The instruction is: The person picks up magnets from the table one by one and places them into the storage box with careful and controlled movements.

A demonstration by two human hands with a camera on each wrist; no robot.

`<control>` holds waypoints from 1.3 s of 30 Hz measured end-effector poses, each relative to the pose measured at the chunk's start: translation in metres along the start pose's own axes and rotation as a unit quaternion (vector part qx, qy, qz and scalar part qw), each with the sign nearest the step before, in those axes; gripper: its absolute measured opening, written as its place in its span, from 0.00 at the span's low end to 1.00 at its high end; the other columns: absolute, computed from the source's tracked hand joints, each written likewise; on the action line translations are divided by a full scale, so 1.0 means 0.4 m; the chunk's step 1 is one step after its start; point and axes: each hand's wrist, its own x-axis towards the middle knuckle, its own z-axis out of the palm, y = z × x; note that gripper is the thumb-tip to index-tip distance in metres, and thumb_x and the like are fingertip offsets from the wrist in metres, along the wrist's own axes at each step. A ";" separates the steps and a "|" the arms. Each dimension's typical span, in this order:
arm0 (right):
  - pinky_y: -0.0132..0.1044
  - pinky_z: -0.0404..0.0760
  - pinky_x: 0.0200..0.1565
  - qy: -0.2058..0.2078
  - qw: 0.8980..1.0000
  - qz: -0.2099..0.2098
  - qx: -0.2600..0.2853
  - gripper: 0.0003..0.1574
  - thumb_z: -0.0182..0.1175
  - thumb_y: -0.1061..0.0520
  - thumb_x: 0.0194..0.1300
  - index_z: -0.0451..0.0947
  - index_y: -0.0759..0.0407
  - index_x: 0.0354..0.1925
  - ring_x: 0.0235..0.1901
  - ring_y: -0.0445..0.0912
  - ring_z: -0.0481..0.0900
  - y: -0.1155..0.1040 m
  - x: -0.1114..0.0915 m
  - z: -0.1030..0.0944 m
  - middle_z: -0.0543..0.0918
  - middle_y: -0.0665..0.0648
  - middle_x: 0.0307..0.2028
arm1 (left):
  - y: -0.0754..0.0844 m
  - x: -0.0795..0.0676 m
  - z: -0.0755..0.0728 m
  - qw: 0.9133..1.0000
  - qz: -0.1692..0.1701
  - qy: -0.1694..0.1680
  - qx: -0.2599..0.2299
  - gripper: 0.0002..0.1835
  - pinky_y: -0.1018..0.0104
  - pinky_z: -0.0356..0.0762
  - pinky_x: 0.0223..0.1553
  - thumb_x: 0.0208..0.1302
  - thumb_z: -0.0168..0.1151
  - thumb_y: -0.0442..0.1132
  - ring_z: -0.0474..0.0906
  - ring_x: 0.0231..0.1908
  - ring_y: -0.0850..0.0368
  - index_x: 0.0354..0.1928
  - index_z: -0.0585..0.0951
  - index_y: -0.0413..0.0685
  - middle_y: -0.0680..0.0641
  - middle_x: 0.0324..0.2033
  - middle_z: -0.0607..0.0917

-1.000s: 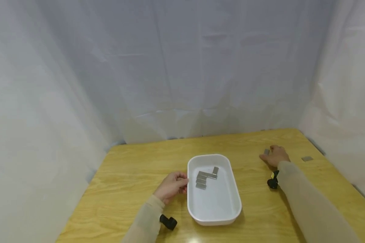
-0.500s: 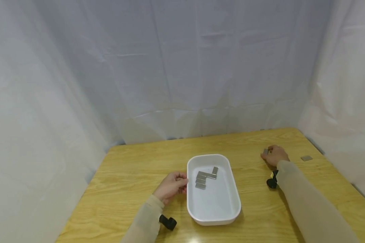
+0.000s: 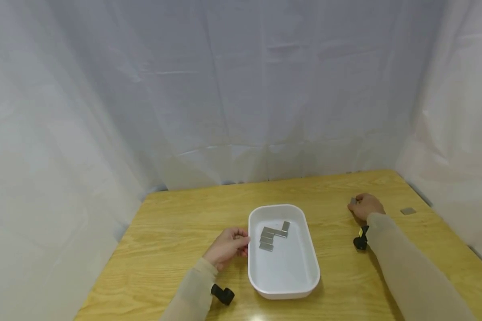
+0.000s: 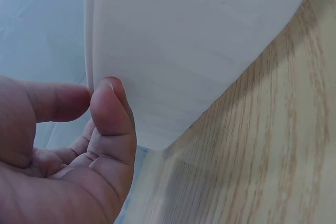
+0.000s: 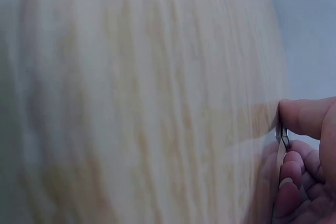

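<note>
On the left side of a white plastic tray (image 3: 283,272), my left hand (image 3: 226,245) pinches the rim between thumb and fingers. The left wrist view shows the thumb and a bent fingertip (image 4: 111,109) meeting at the edge of the tray wall (image 4: 173,40). Far to the right, my right hand (image 3: 366,207) pinches a small flat grey metal rectangle (image 3: 353,201) at the tabletop. From the right wrist, its thin shiny edge (image 5: 284,136) shows between thumb and fingers. Several similar grey rectangles (image 3: 267,240) lie inside the tray, some end to end or side by side.
Another grey rectangle (image 3: 408,211) lies on the wooden table (image 3: 172,223), right of my right hand near the table's right edge. White curtains (image 3: 241,111) hang behind and along both sides. A black wrist camera (image 3: 222,294) sits on the left sleeve.
My right thumb and fingers, spread around the grey rectangle a second ago, have drawn together on it. The left hand and the tray hold their places.
</note>
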 end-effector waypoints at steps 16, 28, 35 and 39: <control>0.59 0.70 0.53 0.010 0.999 0.021 0.029 0.37 0.47 0.46 0.69 0.61 0.72 0.64 0.57 0.70 0.66 -0.018 -0.036 -0.009 0.66 0.75 0.60 | 0.003 -0.001 0.019 1.000 0.009 0.001 -0.007 0.14 0.67 0.77 0.30 0.69 0.54 0.31 0.76 0.29 0.57 0.50 0.70 0.26 0.41 0.34 0.78; 0.58 0.68 0.55 0.057 0.998 0.007 0.015 0.25 0.49 0.52 0.67 0.74 0.68 0.54 0.54 0.68 0.69 0.005 -0.035 -0.002 0.73 0.72 0.55 | 0.002 0.006 0.028 1.000 0.005 -0.004 -0.005 0.14 0.67 0.77 0.31 0.69 0.54 0.31 0.76 0.29 0.57 0.50 0.70 0.26 0.40 0.35 0.78; 0.58 0.69 0.54 0.064 0.998 -0.012 0.004 0.24 0.52 0.54 0.67 0.75 0.70 0.54 0.52 0.67 0.71 0.006 -0.048 -0.006 0.76 0.71 0.53 | 0.004 0.006 0.031 1.000 0.010 -0.004 0.000 0.14 0.67 0.77 0.30 0.70 0.54 0.32 0.75 0.29 0.57 0.50 0.70 0.26 0.41 0.34 0.78; 0.58 0.70 0.54 0.057 0.998 -0.006 0.006 0.24 0.53 0.54 0.68 0.74 0.70 0.55 0.53 0.67 0.71 0.007 -0.054 -0.009 0.75 0.71 0.54 | 0.004 0.005 0.034 1.000 0.006 -0.005 0.003 0.14 0.68 0.77 0.30 0.70 0.54 0.32 0.75 0.29 0.57 0.50 0.70 0.26 0.41 0.34 0.78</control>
